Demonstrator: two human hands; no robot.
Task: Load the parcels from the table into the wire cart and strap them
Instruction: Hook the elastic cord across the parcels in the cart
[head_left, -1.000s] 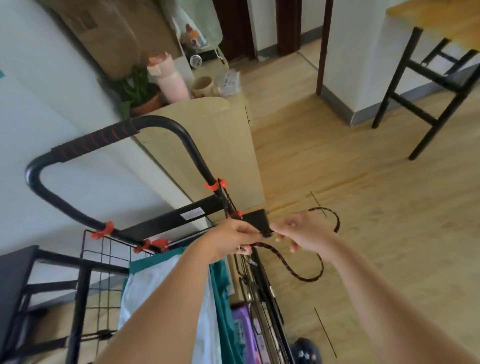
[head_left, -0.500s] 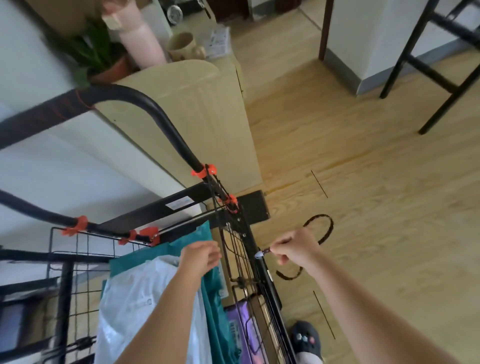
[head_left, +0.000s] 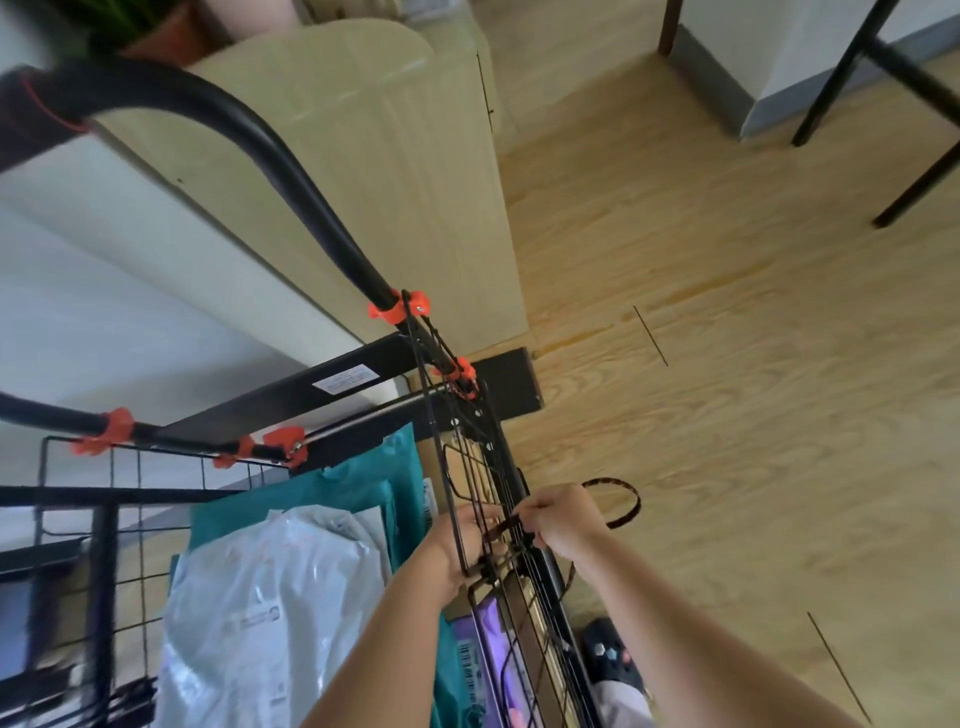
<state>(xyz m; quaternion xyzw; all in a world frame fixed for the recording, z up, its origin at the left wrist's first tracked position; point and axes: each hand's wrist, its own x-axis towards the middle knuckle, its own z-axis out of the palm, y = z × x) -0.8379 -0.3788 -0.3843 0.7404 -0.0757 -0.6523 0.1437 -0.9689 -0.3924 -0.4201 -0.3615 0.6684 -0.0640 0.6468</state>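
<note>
The black wire cart (head_left: 462, 467) with orange clips stands in front of me, its curved handle (head_left: 291, 171) rising to the upper left. Inside lie a white plastic parcel (head_left: 270, 597), a teal parcel (head_left: 358, 483) and a purple one (head_left: 493, 639). A dark strap (head_left: 623, 506) loops out over the floor to the right of the cart's right wall. My right hand (head_left: 563, 519) is outside that wall, pinching the strap's end at the wire. My left hand (head_left: 465, 540) is inside the cart against the same wire panel, its fingers on the strap.
A pale wooden cabinet (head_left: 395, 171) stands behind the cart against the white wall. Black stool legs (head_left: 914, 98) are at the upper right. A foot in a dark clog (head_left: 610, 654) is on the wooden floor beside the cart.
Both hands have dropped from the cart's top corner to the middle of its right wire wall. The left hand went inside the cart and met the strap there. The view tilted down.
</note>
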